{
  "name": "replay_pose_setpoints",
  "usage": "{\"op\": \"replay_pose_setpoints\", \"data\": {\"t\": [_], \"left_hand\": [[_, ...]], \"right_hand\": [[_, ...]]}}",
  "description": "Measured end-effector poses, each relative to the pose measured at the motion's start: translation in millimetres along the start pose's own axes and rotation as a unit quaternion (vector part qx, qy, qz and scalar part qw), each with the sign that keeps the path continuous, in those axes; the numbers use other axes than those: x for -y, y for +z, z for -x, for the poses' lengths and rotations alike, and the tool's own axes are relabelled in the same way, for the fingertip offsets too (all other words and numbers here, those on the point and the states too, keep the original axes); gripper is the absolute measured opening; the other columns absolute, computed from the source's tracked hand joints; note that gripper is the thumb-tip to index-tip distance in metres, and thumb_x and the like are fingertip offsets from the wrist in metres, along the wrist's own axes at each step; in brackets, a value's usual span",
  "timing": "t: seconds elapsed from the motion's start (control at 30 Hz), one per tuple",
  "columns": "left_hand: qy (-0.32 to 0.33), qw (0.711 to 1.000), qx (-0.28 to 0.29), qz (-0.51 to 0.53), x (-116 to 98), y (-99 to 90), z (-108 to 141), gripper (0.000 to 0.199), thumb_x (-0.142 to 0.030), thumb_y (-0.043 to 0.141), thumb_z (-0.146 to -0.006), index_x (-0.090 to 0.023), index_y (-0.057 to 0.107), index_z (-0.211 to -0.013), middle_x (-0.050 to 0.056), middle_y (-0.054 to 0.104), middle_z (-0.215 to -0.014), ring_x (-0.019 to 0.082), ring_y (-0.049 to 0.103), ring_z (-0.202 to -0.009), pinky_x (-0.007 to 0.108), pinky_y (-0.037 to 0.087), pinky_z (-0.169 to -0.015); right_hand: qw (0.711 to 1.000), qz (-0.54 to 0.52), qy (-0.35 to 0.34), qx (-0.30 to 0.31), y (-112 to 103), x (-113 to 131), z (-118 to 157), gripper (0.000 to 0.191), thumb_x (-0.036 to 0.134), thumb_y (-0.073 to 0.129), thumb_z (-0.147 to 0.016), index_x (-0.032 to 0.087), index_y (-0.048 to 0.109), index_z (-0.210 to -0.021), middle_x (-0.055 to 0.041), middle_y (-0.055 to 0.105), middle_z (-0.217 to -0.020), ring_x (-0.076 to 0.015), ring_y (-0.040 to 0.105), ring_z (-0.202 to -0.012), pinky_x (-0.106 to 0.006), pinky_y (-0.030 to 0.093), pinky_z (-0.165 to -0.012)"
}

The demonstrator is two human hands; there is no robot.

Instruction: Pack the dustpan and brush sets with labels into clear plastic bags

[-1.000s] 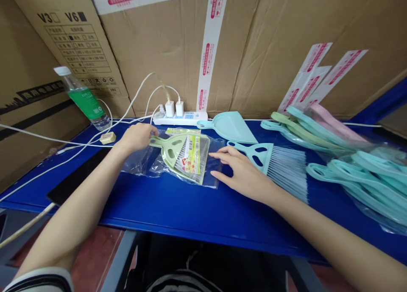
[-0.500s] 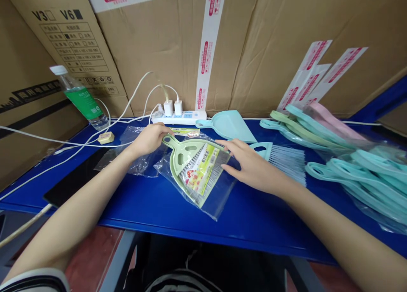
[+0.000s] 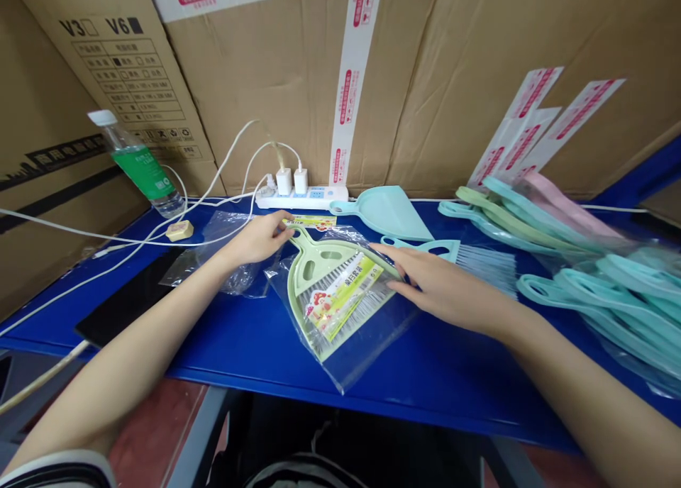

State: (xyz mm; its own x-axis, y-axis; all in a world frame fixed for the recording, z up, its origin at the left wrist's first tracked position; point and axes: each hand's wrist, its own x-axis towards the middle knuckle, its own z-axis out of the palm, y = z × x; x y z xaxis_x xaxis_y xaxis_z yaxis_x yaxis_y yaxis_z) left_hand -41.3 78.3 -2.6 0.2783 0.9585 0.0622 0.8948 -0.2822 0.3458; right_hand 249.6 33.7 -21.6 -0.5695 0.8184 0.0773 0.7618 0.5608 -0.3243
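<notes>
A green dustpan and brush set (image 3: 324,261) lies in a clear plastic bag on the blue table, with a yellow-green label (image 3: 345,296) over its grey bristles. My left hand (image 3: 263,237) pinches the tip of its handle, at the upper left. At the set's right edge my right hand (image 3: 425,279) touches the bag, fingers extended and slightly apart. Behind the set rests a loose turquoise dustpan (image 3: 391,211). A turquoise brush (image 3: 452,252) lies partly behind my right hand.
Bagged turquoise, green and pink sets (image 3: 611,296) are piled at the right. A white power strip (image 3: 301,198) with cables stands at the back. At the left are a bottle (image 3: 141,169), a yellowish block (image 3: 179,230), a black flat object (image 3: 128,296) and crumpled plastic (image 3: 228,261).
The green set has turned, its lower end swinging left and towards me. My left hand has shifted slightly right with the handle, and my right hand has moved a little right along the bag.
</notes>
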Motion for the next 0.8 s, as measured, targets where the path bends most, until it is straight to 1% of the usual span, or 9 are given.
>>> {"op": "replay_pose_setpoints", "data": {"t": [0.1, 0.17, 0.33, 0.43, 0.53, 0.6, 0.7, 0.73, 0.8], "left_hand": [[0.025, 0.998, 0.033, 0.049, -0.5, 2.7, 2.6, 0.042, -0.030, 0.048, -0.089, -0.008, 0.049, -0.125, 0.006, 0.069, -0.082, 0.016, 0.062, -0.068, 0.028, 0.048, -0.065], [0.045, 0.994, 0.023, 0.095, -0.7, 7.5, 2.2, 0.040, -0.028, 0.048, -0.087, -0.011, 0.048, -0.123, 0.004, 0.068, -0.081, 0.016, 0.063, -0.070, 0.028, 0.049, -0.066], [0.075, 0.984, -0.021, 0.159, -2.9, 17.4, -1.8, 0.035, -0.018, 0.045, -0.084, -0.015, 0.048, -0.119, 0.004, 0.068, -0.086, 0.014, 0.064, -0.072, 0.028, 0.051, -0.069], [0.087, 0.985, -0.025, 0.144, -3.7, 16.6, -1.2, 0.035, -0.022, 0.044, -0.087, -0.015, 0.046, -0.121, 0.006, 0.069, -0.093, 0.015, 0.065, -0.078, 0.030, 0.052, -0.074], [0.107, 0.988, -0.007, 0.108, -5.7, 13.4, 3.1, 0.041, -0.029, 0.042, -0.090, -0.013, 0.042, -0.128, 0.011, 0.068, -0.106, 0.019, 0.066, -0.091, 0.034, 0.051, -0.082], [0.128, 0.990, 0.006, 0.059, -9.8, 10.6, 8.3, 0.046, -0.036, 0.041, -0.093, -0.013, 0.039, -0.133, 0.015, 0.066, -0.115, 0.023, 0.063, -0.102, 0.038, 0.049, -0.088], [0.154, 0.987, -0.022, -0.039, -22.1, 6.1, 19.9, 0.053, -0.048, 0.042, -0.094, -0.014, 0.041, -0.135, 0.017, 0.059, -0.126, 0.030, 0.055, -0.116, 0.046, 0.044, -0.096], [0.171, 0.983, -0.032, -0.059, -27.5, 5.0, 24.4, 0.055, -0.052, 0.043, -0.093, -0.015, 0.043, -0.134, 0.017, 0.057, -0.128, 0.032, 0.052, -0.117, 0.048, 0.043, -0.097], [0.248, 0.967, 0.001, -0.057, -38.9, 4.5, 33.9, 0.057, -0.057, 0.050, -0.090, -0.017, 0.047, -0.131, 0.014, 0.058, -0.122, 0.030, 0.053, -0.111, 0.045, 0.045, -0.094]], "right_hand": [[0.999, -0.008, -0.009, 0.036, -2.9, -2.9, 4.0, 0.065, 0.024, 0.046, -0.085, 0.017, 0.036, -0.149, -0.0134, 0.056, -0.139, -0.0298, 0.053, -0.126, -0.046, 0.047, -0.097], [0.998, -0.008, -0.016, 0.052, -4.5, -4.1, 6.5, 0.069, 0.023, 0.047, -0.083, 0.018, 0.032, -0.151, -0.0126, 0.059, -0.136, -0.0294, 0.056, -0.122, -0.044, 0.049, -0.095], [0.997, 0.021, -0.021, 0.064, -6.2, -1.5, 9.9, 0.068, 0.022, 0.044, -0.085, 0.020, 0.031, -0.152, -0.0103, 0.072, -0.103, -0.0264, 0.068, -0.093, -0.036, 0.054, -0.077], [0.996, 0.048, -0.003, 0.077, -7.2, 4.9, 10.2, 0.066, 0.021, 0.042, -0.086, 0.014, 0.033, -0.151, -0.0090, 0.071, -0.083, -0.0248, 0.068, -0.078, -0.032, 0.052, -0.067], [0.993, 0.074, 0.023, 0.087, -7.6, 11.7, 10.7, 0.063, 0.020, 0.041, -0.086, 0.011, 0.037, -0.149, -0.0082, 0.067, -0.074, -0.0236, 0.065, -0.066, -0.030, 0.049, -0.060], [0.992, 0.090, 0.030, 0.088, -6.9, 14.5, 11.5, 0.061, 0.021, 0.041, -0.087, 0.011, 0.039, -0.147, -0.0077, 0.066, -0.072, -0.0229, 0.064, -0.062, -0.029, 0.047, -0.057], [0.991, 0.108, 0.024, 0.074, -4.2, 15.2, 12.9, 0.059, 0.021, 0.041, -0.088, 0.014, 0.042, -0.146, -0.0080, 0.067, -0.074, -0.0220, 0.063, -0.062, -0.028, 0.046, -0.055], [0.991, 0.112, 0.024, 0.070, -3.1, 14.7, 13.2, 0.058, 0.021, 0.041, -0.088, 0.014, 0.043, -0.146, -0.0085, 0.068, -0.076, -0.0220, 0.064, -0.062, -0.028, 0.046, -0.055], [0.990, 0.117, 0.028, 0.068, -1.1, 13.5, 13.5, 0.058, 0.021, 0.040, -0.088, 0.013, 0.044, -0.145, -0.0098, 0.069, -0.078, -0.0226, 0.064, -0.063, -0.029, 0.046, -0.055]]}}
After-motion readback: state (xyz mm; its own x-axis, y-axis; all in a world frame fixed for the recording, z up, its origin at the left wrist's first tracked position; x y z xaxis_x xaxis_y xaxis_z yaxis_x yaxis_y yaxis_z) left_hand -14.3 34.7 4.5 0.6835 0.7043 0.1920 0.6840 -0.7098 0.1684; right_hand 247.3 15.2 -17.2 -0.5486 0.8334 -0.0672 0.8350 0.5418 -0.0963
